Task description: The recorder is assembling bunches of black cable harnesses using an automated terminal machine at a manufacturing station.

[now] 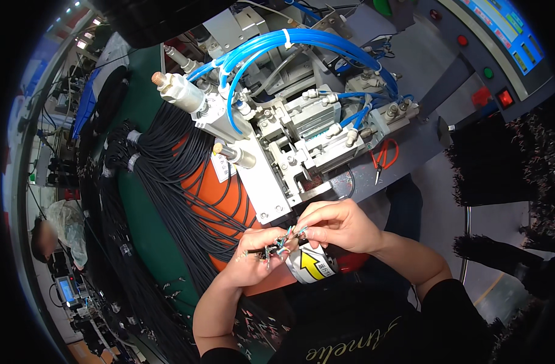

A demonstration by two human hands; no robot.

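My left hand is closed around the ends of several black cables, whose thin coloured wires fan out past the fingers. Close against it, my right hand pinches the tip of one wire between thumb and fingers. Both hands meet just in front of a metal machine fixture with pneumatic cylinders and looped blue air hoses. Below the hands is a white cylinder bearing a yellow arrow. The cable lengths behind my left fingers are partly hidden.
Bundles of black cable lie on an orange surface and a green mat to the left. Red-handled pliers rest right of the fixture. A control panel with a lit red button stands at upper right; cable bundles hang below it.
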